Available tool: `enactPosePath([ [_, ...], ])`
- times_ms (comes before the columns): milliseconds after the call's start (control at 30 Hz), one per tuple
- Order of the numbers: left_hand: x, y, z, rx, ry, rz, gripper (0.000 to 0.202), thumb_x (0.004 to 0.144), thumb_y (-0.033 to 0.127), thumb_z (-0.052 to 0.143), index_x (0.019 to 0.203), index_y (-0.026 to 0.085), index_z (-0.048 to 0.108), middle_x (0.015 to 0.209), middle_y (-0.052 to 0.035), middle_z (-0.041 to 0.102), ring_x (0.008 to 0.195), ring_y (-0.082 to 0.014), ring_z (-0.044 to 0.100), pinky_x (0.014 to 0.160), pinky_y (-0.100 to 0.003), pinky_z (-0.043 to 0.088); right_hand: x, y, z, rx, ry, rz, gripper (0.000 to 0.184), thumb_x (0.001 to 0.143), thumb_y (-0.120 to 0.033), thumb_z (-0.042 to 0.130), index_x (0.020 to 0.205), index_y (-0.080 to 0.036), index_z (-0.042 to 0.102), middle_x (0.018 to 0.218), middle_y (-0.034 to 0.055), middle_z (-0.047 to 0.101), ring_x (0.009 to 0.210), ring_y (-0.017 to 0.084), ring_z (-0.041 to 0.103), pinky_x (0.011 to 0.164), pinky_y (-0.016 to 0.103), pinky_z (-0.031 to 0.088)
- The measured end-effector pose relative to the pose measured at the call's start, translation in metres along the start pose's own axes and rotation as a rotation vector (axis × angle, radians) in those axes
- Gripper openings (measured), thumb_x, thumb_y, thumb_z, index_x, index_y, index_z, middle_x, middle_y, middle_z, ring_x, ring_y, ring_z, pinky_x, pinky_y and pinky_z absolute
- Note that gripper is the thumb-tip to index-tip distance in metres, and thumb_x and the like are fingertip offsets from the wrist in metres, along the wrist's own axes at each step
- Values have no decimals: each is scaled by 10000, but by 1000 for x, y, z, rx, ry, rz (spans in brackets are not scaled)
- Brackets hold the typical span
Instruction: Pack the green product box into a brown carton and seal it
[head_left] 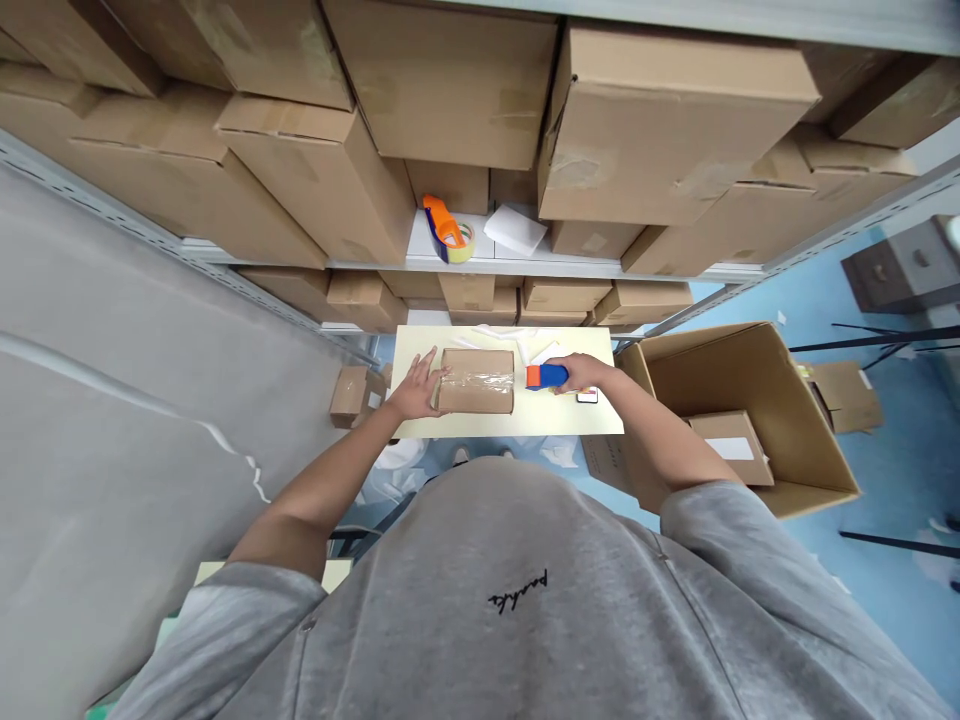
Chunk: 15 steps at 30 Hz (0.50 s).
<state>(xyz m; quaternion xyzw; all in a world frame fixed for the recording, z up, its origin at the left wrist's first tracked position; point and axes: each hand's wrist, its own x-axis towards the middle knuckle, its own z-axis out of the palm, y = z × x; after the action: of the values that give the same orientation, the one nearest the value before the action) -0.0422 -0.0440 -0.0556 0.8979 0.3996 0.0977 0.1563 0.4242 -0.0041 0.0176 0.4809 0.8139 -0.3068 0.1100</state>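
Observation:
A small cardboard box (474,396) lies on the pale yellow table (420,427), a shiny strip of clear tape running along its top. At its left end is my left hand (417,387), fingers spread and touching the box's edge. To the right of the box, my right hand (580,372) is wrapped round a blue and orange tape dispenser (551,375). The dispenser is a little apart from the box. Part of a phone (588,396) shows on the table below my right hand.
Metal shelves packed with cardboard boxes (457,90) rise behind the table. A second tape dispenser (448,230) and a white paper (516,230) lie on one shelf. On the right stands a large open carton (739,400) with a labelled box (729,447) inside.

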Motion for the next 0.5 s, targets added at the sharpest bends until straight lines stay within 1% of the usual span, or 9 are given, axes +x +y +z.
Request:
enactPosePath([
  [133,2,2,2,0,-14,-13,1058,650,572,849,1492,73,446,1700,-306,105,1595,-460,78,1263,-648,117,16,-11,11,-107,-55,58,679,675,-503,831,1316,-343,675,1094,18,783,968,290,709,748,298,443],
  [200,2,3,2,-4,-14,-18,1072,649,571,849,1506,81,431,1708,-288,100,1597,-449,87,1269,-630,139,21,-17,13,-138,-69,73,649,689,-514,819,1297,-334,680,1099,28,778,986,296,704,750,301,437],
  [300,2,4,2,-32,-6,-13,1068,654,547,849,1519,87,422,1719,-259,98,1596,-428,130,1274,-571,212,27,-25,11,-163,-77,98,614,692,-513,821,1262,-322,692,1090,38,774,999,300,699,761,306,437],
  [400,3,5,1,-70,-12,-13,1066,649,510,862,1523,84,425,1718,-252,118,1588,-416,182,1264,-515,278,32,-27,8,-158,-79,114,575,677,-492,844,1207,-313,712,1051,38,775,979,299,701,775,315,444],
  [500,3,6,0,-78,-18,-18,1068,648,517,860,1521,87,423,1715,-255,136,1583,-427,191,1249,-534,301,34,-26,15,-124,-57,130,561,651,-465,876,1170,-312,729,1043,33,776,994,302,699,819,332,459],
])
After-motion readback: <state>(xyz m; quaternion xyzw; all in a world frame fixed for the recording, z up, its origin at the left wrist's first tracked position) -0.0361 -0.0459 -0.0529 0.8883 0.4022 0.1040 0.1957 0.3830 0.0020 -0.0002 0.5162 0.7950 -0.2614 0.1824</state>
